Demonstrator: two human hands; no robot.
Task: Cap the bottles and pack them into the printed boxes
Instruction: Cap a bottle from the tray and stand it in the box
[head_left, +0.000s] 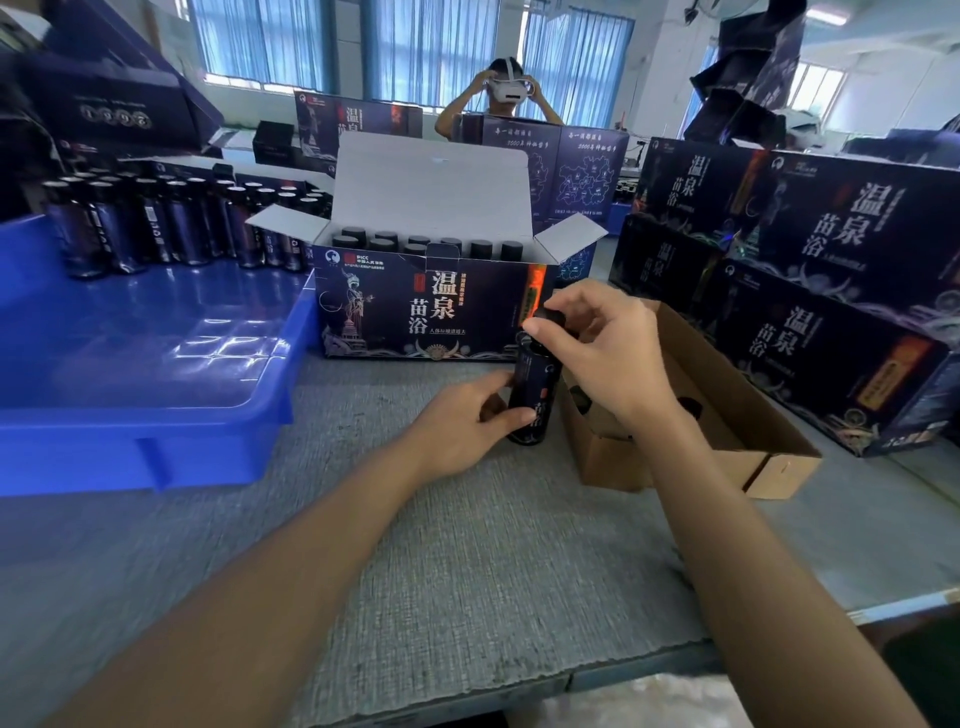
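We hold one dark bottle upright in front of the open printed box, its base down at the grey desk. Our left hand curls around the lower body of the bottle, thumb on the near side. Our right hand comes from above and pinches the black cap that sits on the bottle's neck. Inside the open box, rows of capped bottles stand upright behind the front wall. To the left lies a blue tray, with more dark bottles standing at its far end. Just right of our hands is a brown carton, and beyond it closed printed boxes are stacked.
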